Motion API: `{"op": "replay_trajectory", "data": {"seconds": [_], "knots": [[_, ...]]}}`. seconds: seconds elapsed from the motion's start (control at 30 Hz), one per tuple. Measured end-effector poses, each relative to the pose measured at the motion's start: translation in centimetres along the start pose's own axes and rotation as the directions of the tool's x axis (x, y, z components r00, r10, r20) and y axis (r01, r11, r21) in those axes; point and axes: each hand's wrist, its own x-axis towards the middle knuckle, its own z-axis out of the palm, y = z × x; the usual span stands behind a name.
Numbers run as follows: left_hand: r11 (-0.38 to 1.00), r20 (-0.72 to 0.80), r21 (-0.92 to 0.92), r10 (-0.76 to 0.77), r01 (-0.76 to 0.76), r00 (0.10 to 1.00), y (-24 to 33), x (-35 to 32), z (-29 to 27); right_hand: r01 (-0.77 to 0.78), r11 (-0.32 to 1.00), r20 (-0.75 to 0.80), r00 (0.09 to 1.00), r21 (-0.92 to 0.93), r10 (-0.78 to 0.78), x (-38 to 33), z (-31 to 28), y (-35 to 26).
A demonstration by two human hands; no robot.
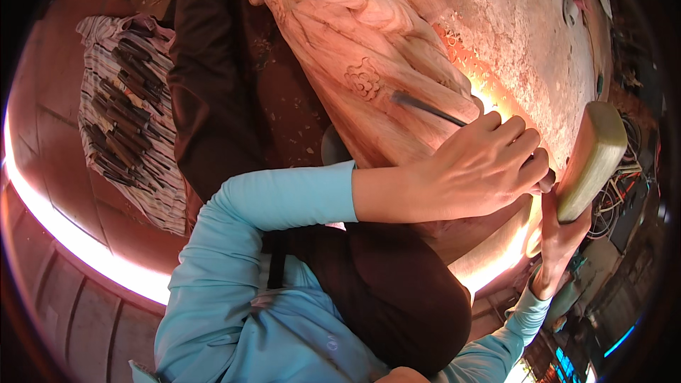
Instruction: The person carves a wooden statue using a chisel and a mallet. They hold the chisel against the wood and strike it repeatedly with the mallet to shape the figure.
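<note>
While left fingers (521,145) grip a chisel (429,107), the shirt (284,344) bears a logo (332,342).

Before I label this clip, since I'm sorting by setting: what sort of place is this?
Probably a woodcarving workshop: a carved wooden figure with draped folds, a chisel in the left hand and a wooden mallet in the right hand, and carving tools on a striped cloth.

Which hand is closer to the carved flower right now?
Left. The left hand grips the chisel to the right of the carved flower, not touching it; the right hand, holding the mallet, is farther right.
</note>
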Motion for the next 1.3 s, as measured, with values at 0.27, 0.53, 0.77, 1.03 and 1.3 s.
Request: {"op": "replay_trajectory", "data": {"seconds": [0.27,0.53,0.77,1.03,1.3], "knots": [[1.0,0.056,-0.003,-0.019,0.019,0.998,-0.9,0.6,-0.4,0.362,0.917,-0.196,0.924,0.167,-0.329,5.7,5.6,1.8],[0.997,-0.034,0.071,-0.037,0.04,0.999,-1.0,-0.3,-0.6,0.298,0.84,-0.182,0.954,0.453,-0.24,7.3,9.7,-0.7],[0.999,-0.053,0.046,-0.011,0.014,0.999,-1.1,-0.3,-0.3,0.38,0.673,-0.264,0.925,0.635,-0.273,7.1,10.9,1.0],[0.998,-0.032,0.047,-0.034,0.036,0.999,-1.1,-0.3,-0.5,0.461,0.68,-0.396,0.879,0.57,-0.265,6.9,10.7,0.5],[1.0,-0.089,-0.021,0.005,-0.007,0.996,-1.2,-0.3,-0.9,0.628,0.546,-0.495,0.776,0.555,-0.391,7.4,10.7,3.0]]}}
